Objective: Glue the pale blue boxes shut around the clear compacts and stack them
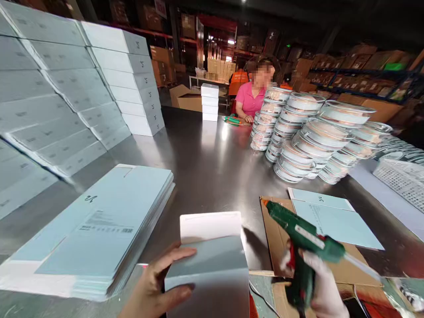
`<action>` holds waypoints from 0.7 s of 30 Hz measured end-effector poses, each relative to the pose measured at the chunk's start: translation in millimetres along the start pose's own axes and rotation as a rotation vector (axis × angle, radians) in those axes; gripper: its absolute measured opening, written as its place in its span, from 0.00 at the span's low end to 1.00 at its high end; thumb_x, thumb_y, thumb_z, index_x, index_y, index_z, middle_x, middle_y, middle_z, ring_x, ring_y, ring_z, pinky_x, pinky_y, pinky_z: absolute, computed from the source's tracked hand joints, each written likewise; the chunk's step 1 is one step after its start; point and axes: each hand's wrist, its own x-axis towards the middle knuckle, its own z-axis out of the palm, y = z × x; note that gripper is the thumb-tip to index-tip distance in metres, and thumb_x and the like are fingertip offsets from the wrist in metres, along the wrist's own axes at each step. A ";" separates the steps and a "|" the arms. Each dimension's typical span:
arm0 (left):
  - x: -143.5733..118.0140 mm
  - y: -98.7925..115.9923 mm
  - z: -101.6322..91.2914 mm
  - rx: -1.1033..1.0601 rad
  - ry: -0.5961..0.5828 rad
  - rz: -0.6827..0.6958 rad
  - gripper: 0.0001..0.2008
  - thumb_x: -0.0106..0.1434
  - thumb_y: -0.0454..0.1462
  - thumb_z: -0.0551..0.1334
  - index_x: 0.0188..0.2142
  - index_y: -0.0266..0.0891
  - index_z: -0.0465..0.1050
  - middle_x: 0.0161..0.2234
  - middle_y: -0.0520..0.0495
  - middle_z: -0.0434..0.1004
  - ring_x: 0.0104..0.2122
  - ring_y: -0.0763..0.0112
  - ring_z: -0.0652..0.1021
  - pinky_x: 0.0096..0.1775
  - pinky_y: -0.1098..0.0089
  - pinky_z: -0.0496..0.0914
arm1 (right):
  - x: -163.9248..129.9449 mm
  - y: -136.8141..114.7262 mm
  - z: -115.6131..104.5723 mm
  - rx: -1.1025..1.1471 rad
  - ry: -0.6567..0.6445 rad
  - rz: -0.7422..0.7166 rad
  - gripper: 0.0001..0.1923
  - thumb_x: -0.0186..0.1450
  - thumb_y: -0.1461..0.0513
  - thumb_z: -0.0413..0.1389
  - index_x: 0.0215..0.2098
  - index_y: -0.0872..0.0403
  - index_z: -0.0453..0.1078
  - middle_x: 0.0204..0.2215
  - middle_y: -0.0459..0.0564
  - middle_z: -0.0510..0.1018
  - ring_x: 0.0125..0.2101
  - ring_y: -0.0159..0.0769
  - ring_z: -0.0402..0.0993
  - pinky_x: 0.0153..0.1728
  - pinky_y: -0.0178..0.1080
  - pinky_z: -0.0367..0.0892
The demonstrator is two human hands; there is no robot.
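Observation:
My left hand [162, 280] grips the left side of a pale blue-grey cardboard box [212, 274] at the table's near edge. The box's white flap [211, 226] stands open at the far end. In my right hand [323, 282], which looks gloved, is a green hot glue gun [300, 232]. Its orange nozzle points up and left, and a glue stick [362, 266] sticks out of the back. Beneath the gun lies a piece of brown cardboard [271, 238], with a flat blue carton sheet [344, 223] partly on it.
A stack of flat blue cartons [109, 216] lies on the left of the dark metal table [202, 168]. Closed boxes [132, 79] form a wall behind it. Round lidded glass containers [308, 137] are piled at the right, near a white basket [402, 181]. A co-worker [250, 99] sits across the table.

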 end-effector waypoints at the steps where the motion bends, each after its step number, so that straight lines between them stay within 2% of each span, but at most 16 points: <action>1: -0.2 -0.5 0.5 0.000 -0.040 -0.036 0.23 0.47 0.34 0.74 0.43 0.57 0.86 0.53 0.52 0.82 0.51 0.55 0.80 0.47 0.70 0.74 | 14.3 -4.9 -4.8 -0.014 0.026 0.023 0.30 0.41 0.41 0.72 0.34 0.50 0.75 0.26 0.49 0.83 0.31 0.45 0.81 0.35 0.43 0.77; 4: 0.4 -1.3 2.4 0.007 -0.149 -0.069 0.25 0.45 0.31 0.73 0.43 0.56 0.85 0.50 0.51 0.83 0.40 0.59 0.81 0.38 0.71 0.74 | 42.9 -20.0 -21.4 -0.102 0.100 0.071 0.27 0.44 0.40 0.69 0.31 0.49 0.75 0.22 0.50 0.82 0.30 0.51 0.83 0.33 0.47 0.77; 6: 2.5 -2.1 3.9 0.022 -0.227 -0.028 0.26 0.45 0.30 0.73 0.44 0.57 0.84 0.48 0.52 0.83 0.37 0.62 0.80 0.36 0.72 0.73 | 42.0 -27.9 -31.0 -0.198 0.157 0.108 0.19 0.48 0.44 0.69 0.26 0.48 0.75 0.14 0.47 0.75 0.21 0.47 0.79 0.26 0.44 0.75; 8: 5.4 -4.5 5.0 0.047 -0.265 0.043 0.27 0.46 0.30 0.73 0.44 0.58 0.84 0.50 0.54 0.82 0.39 0.61 0.80 0.37 0.73 0.73 | 26.3 -29.6 -30.7 -0.340 0.227 0.015 0.15 0.49 0.48 0.71 0.26 0.47 0.77 0.12 0.45 0.73 0.17 0.43 0.75 0.23 0.40 0.74; 9: 6.7 -6.7 5.6 0.059 -0.268 0.071 0.27 0.46 0.30 0.73 0.45 0.58 0.84 0.51 0.54 0.81 0.41 0.61 0.80 0.39 0.73 0.73 | 15.4 -27.2 -25.0 -0.403 0.207 -0.081 0.17 0.50 0.50 0.72 0.33 0.47 0.79 0.17 0.46 0.78 0.21 0.43 0.77 0.26 0.39 0.75; 10: 7.8 -9.5 6.1 0.067 -0.265 0.090 0.27 0.47 0.30 0.73 0.45 0.58 0.83 0.53 0.54 0.80 0.43 0.60 0.80 0.40 0.73 0.73 | 4.3 -22.5 -15.6 -0.457 0.114 -0.187 0.25 0.51 0.50 0.72 0.45 0.46 0.79 0.28 0.50 0.85 0.29 0.44 0.82 0.33 0.40 0.78; 11: 8.3 -12.8 6.9 0.069 -0.258 0.099 0.27 0.47 0.30 0.73 0.46 0.58 0.83 0.54 0.53 0.80 0.44 0.60 0.80 0.42 0.72 0.74 | -5.6 -15.9 -3.4 -0.497 -0.041 -0.294 0.37 0.53 0.51 0.72 0.60 0.44 0.72 0.43 0.53 0.86 0.40 0.46 0.84 0.42 0.42 0.79; 12: 8.4 -16.5 7.9 0.065 -0.249 0.101 0.26 0.48 0.30 0.73 0.46 0.57 0.83 0.55 0.52 0.79 0.44 0.59 0.80 0.42 0.71 0.74 | -13.3 -7.8 10.1 -0.520 -0.235 -0.380 0.48 0.56 0.51 0.71 0.70 0.41 0.58 0.56 0.54 0.80 0.50 0.47 0.81 0.50 0.44 0.76; 13: 8.0 -20.3 9.5 0.052 -0.238 0.099 0.26 0.49 0.31 0.73 0.47 0.56 0.83 0.56 0.51 0.78 0.44 0.59 0.80 0.42 0.70 0.74 | -18.3 1.4 23.4 -0.528 -0.427 -0.431 0.55 0.59 0.53 0.69 0.75 0.38 0.44 0.64 0.55 0.72 0.58 0.48 0.75 0.56 0.47 0.73; 14: 7.2 -23.9 11.7 0.030 -0.225 0.099 0.24 0.50 0.32 0.74 0.47 0.54 0.82 0.57 0.49 0.77 0.45 0.57 0.80 0.42 0.69 0.75 | -20.5 11.2 34.9 -0.542 -0.572 -0.463 0.57 0.62 0.55 0.67 0.76 0.37 0.34 0.68 0.55 0.67 0.62 0.48 0.71 0.58 0.49 0.71; 15: 6.2 -27.3 14.6 -0.003 -0.204 0.108 0.22 0.51 0.33 0.74 0.45 0.52 0.82 0.58 0.48 0.76 0.48 0.55 0.80 0.42 0.69 0.75 | -20.4 21.0 43.7 -0.558 -0.645 -0.499 0.57 0.65 0.57 0.65 0.76 0.36 0.29 0.68 0.55 0.67 0.63 0.47 0.70 0.58 0.49 0.71; 18: 4.0 -33.7 26.3 -0.212 -0.048 0.192 0.16 0.53 0.39 0.77 0.40 0.49 0.76 0.59 0.47 0.74 0.57 0.50 0.76 0.45 0.67 0.75 | -12.3 45.8 53.5 -0.659 -0.627 -0.668 0.52 0.67 0.62 0.60 0.76 0.39 0.29 0.64 0.58 0.70 0.64 0.49 0.69 0.56 0.48 0.73; 21: 5.9 -33.2 34.6 -0.346 0.068 0.263 0.19 0.58 0.42 0.76 0.44 0.52 0.70 0.51 0.50 0.77 0.58 0.53 0.76 0.50 0.64 0.73 | -5.5 52.9 52.6 -0.784 -0.611 -0.782 0.49 0.64 0.67 0.60 0.75 0.38 0.40 0.69 0.56 0.62 0.69 0.51 0.61 0.64 0.52 0.66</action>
